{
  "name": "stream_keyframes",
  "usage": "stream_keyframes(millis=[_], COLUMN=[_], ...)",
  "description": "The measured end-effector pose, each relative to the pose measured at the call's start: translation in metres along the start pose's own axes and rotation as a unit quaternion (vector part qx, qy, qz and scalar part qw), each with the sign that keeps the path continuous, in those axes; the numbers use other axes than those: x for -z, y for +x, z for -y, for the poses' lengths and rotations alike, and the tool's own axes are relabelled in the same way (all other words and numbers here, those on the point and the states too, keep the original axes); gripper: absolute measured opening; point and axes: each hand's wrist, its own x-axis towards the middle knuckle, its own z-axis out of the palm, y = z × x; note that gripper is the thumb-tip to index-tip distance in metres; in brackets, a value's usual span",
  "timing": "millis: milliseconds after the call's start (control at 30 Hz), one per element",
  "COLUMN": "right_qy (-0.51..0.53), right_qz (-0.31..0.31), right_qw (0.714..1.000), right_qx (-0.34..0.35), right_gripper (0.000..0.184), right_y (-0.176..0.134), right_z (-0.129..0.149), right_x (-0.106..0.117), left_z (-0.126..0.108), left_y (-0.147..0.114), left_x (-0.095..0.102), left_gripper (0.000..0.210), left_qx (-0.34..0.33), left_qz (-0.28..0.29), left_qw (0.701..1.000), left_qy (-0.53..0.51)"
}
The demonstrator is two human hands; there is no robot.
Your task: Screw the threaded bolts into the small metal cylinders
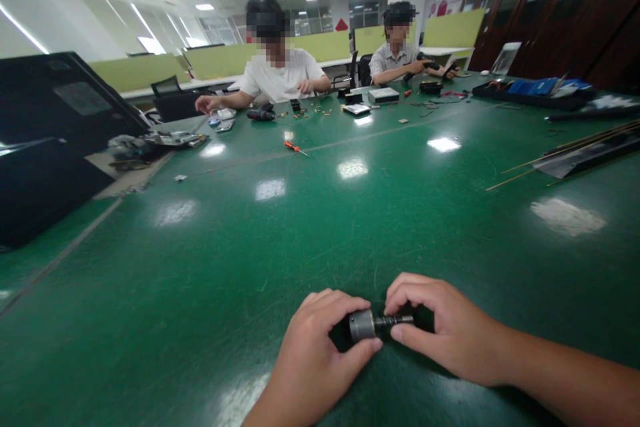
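Note:
Low in the head view, a small grey metal cylinder (362,325) lies on its side, with a thin dark ridged shaft (384,321) sticking out to the right. My left hand (320,343) is closed around the cylinder, index finger along its far side and thumb on the near side. From the right, my right hand (445,320) has thumb and fingertips on either side of the shaft, whose bare tip points toward the palm. Both hands are low over the green table (240,267). The left hand's other fingers are partly hidden behind its index finger.
An orange screwdriver (295,147) lies farther off. Two people sit across the table among a power drill (261,113), a white-topped box (383,95) and small parts. A large black panel (60,133) stands left; thin rods (565,157) and a black tray (493,91) are right.

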Motion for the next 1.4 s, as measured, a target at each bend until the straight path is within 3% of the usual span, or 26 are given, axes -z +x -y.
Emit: stream_keyframes(millis=[300, 633, 1000, 1400], right_qy=[-0.006, -0.018, -0.016, 0.006], right_qz=[0.011, -0.019, 0.005, -0.006], right_qw=[1.000, 0.999, 1.000, 1.000], right_qx=[0.007, -0.019, 0.000, 0.001], right_gripper=[0.013, 0.041, 0.008, 0.006], right_y=[-0.0011, -0.0010, -0.0002, -0.0003], right_z=[-0.0029, -0.0041, -0.0020, -0.0003], right_x=[-0.0010, -0.0048, -0.0012, -0.0010], left_z=[-0.0002, -0.0002, 0.0030, -0.0005], left_y=[0.0006, 0.0015, -0.0003, 0.0003], left_x=[-0.0006, 0.0015, 0.0015, 0.0004], left_gripper=[0.028, 0.026, 0.027, 0.026], left_qx=[0.007, 0.014, -0.016, 0.003], left_qz=[0.008, 0.018, 0.006, -0.012], left_qw=[1.000, 1.000, 0.999, 1.000], left_qy=[0.010, -0.003, -0.027, -0.017])
